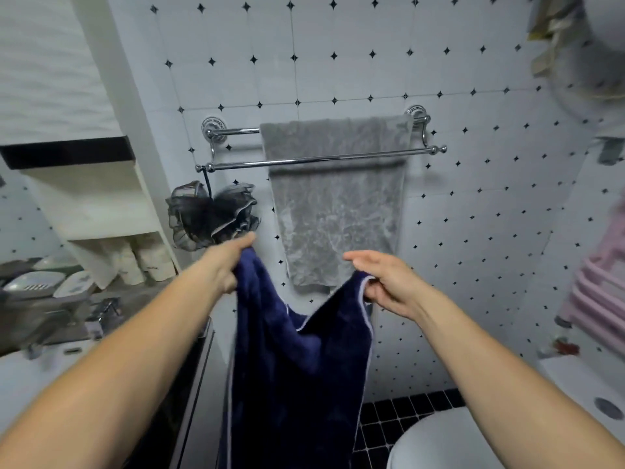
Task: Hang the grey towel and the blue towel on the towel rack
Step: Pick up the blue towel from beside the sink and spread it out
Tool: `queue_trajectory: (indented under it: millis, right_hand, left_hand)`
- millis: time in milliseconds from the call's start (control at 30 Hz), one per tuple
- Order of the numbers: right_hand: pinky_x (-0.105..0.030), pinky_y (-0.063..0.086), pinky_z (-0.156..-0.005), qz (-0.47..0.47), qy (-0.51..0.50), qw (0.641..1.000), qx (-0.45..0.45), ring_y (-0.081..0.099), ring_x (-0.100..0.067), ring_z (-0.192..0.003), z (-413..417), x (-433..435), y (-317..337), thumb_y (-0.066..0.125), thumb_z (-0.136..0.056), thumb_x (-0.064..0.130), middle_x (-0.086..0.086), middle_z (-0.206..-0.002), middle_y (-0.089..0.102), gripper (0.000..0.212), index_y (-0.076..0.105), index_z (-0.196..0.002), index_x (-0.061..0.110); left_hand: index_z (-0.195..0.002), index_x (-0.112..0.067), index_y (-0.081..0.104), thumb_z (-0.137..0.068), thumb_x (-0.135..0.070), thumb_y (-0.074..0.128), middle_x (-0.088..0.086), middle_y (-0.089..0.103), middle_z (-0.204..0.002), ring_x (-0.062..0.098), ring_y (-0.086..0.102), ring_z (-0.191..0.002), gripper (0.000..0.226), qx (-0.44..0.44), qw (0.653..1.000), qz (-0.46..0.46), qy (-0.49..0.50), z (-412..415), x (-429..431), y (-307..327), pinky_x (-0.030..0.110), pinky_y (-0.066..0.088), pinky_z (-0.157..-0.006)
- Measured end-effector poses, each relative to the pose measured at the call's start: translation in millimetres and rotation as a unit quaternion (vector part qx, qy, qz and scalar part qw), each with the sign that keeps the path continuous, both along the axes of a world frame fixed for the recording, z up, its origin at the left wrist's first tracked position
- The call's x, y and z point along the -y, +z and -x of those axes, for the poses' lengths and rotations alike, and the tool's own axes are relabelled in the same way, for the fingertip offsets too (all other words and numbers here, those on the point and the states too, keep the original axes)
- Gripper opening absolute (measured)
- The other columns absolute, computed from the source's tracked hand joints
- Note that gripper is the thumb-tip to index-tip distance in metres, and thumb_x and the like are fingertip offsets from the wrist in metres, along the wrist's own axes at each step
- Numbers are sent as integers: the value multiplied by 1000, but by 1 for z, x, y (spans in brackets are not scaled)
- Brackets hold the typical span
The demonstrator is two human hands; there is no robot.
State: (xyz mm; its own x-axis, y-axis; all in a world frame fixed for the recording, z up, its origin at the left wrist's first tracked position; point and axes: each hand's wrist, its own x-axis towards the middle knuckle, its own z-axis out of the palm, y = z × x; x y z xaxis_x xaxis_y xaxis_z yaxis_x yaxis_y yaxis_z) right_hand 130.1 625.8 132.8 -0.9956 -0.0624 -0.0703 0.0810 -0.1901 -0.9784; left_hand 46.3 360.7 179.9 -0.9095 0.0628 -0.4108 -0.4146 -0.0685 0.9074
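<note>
Grey towel (334, 204): draped over the rear bar of the towel rack (321, 160), hanging flat against the tiled wall; this half of the task looks done.
Blue towel (297, 367): below the rack, held up by its top edge, sagging in a deep V between the hands, the rest hanging down.
Left hand (225, 262): fingers pinched tight on the towel's left corner, just under the bath pouf (211, 214).
Right hand (382, 282): thumb and lower fingers pinching the right corner, forefinger extended loose.
Front bar: bare, in front of the grey towel.
Step in hand: lifting the blue towel to the front bar.
Method advised: draw the hands apart to take out the sag, raise the edge above the bar, lay it over evenly, keep clear of the pouf.
</note>
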Motion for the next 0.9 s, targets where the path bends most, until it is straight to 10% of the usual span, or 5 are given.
queue_trajectory:
  millis: [167,267,533,667,900]
  right_hand:
    - [-24,48,-66,-2,110,988,-112,68,-20,-74,-7,50,46,69,-77,-10,-12,-83,74,31,70,-102,8]
    - [-18,47,-58,-126,-14,980,-156,66,-14,-61,-9,59,48,76,-74,-7,-8,-71,74,22,71,-85,12]
    - [-21,48,-51,-209,-168,951,-152,57,-11,-47,-16,63,45,81,-72,31,-5,-58,71,25,64,-67,13]
    - [-18,45,-48,-217,-214,938,-165,55,-7,-44,-21,65,47,79,-73,34,-1,-54,69,25,63,-63,17]
    - [-27,51,-52,-164,-188,952,-179,59,-13,-46,-30,74,54,77,-77,31,-5,-57,71,22,68,-70,12]
  left_hand:
    - [-88,1,68,-71,-4,71,20,67,-78,26,68,-61,17,-29,979,-152,-133,-39,-47,-3,32,58,-56]
    - [-86,3,70,-74,-1,69,19,67,-73,26,66,-63,13,-84,973,-158,-143,-52,-54,-5,32,57,-63]
    - [-74,-15,74,-84,-39,71,2,71,-70,13,65,-64,26,-218,967,-32,-130,-56,-55,-4,20,53,-57]
    - [-87,-15,78,-84,-48,67,9,74,-85,19,71,-80,35,-245,949,-47,-195,-65,-53,5,35,56,-77]
    - [-91,6,65,-67,5,81,6,55,-74,16,54,-74,29,-360,890,5,-279,-76,-49,6,23,50,-76]
